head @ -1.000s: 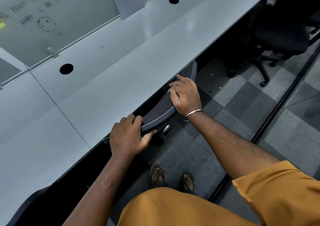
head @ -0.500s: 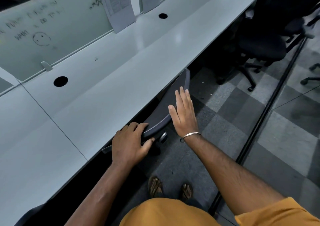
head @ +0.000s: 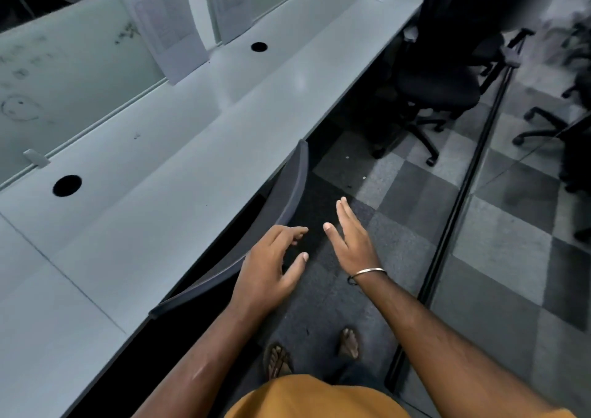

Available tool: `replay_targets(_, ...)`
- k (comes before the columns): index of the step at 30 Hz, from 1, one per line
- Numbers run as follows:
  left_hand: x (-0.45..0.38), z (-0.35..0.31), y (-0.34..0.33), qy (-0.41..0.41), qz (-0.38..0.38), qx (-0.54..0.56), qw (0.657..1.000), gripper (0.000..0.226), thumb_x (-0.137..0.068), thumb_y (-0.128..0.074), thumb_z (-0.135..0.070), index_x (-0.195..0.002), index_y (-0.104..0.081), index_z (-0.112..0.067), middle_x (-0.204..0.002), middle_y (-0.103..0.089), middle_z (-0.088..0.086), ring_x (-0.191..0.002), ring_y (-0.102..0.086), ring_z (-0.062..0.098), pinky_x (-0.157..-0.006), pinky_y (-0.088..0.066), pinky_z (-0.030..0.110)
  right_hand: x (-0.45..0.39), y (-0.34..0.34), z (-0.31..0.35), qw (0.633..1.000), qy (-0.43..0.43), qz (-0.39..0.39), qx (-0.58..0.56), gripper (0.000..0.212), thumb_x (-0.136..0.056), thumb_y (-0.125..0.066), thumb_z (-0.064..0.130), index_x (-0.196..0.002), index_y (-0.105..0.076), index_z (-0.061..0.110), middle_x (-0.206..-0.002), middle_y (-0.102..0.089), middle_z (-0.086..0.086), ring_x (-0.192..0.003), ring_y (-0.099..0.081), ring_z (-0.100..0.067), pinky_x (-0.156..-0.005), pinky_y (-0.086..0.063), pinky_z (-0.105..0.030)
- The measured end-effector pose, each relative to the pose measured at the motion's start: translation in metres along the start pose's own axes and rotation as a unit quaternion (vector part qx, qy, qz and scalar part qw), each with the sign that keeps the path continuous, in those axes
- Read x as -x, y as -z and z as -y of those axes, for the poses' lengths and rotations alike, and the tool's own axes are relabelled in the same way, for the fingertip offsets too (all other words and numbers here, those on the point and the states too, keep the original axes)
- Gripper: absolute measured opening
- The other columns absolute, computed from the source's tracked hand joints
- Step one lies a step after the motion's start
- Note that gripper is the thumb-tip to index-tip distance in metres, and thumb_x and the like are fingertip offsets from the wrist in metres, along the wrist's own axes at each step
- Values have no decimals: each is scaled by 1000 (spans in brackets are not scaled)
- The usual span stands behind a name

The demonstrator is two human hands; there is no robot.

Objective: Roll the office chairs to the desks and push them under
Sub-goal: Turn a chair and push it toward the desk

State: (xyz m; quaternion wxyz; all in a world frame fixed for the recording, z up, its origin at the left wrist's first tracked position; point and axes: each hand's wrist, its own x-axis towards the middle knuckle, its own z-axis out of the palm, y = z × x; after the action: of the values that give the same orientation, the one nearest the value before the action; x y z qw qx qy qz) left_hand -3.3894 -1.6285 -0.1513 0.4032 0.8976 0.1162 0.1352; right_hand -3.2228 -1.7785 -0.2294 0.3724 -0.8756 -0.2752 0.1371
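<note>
One chair (head: 289, 193) sits tucked under the long desk (head: 198, 168), only its curved back showing. Both hands hold nothing: the left hand (head: 268, 273) loosely spread, the right hand (head: 351, 241) flat. A second chair (head: 441, 84) stands farther along the desk, a third chair base (head: 540, 126) beyond the floor rail.

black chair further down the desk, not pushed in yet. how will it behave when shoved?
The black office chair likely rolls easily: its star base ends in castors. It may swivel off-line if pushed off-centre. The carpet tiles probably add some drag.
</note>
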Motion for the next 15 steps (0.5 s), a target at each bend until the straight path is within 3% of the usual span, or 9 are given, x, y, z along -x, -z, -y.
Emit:
replay_targets(5,-29,-6,-33,6,92,-26,995,48,-96,-65,-38,-142,-56,-28,-139,-57,-16,-124,-55,-1,-98,-48,26,-2,45,-58,996,-87,28,6,68,-106,-55,38,-162,-28,10,-171,-20,-4,-157,-18,-11,-121,-9,-18)
replay_targets(8,-56,-11,-64,12,137,-44,990,55,-96,-63,-46,-147,-51,-28,-144,-53,-13,-130,-52,2,-105,-47,29,-7,77,-99,992,-121,37,22,68,-106,-55,39,-161,-30,8,-170,-24,-6,-157,-21,-14,-122,-11,-20)
replay_targets(15,-122,-45,-145,50,192,-59,978,61,-97,-69,-42,-151,-48,-25,-148,-51,-8,-134,-49,5,-110,-43,31,-29,154,-191,979,-177,101,34,66,-106,-52,45,-159,-37,8,-166,-34,-10,-154,-30,-21,-122,-19,-29)
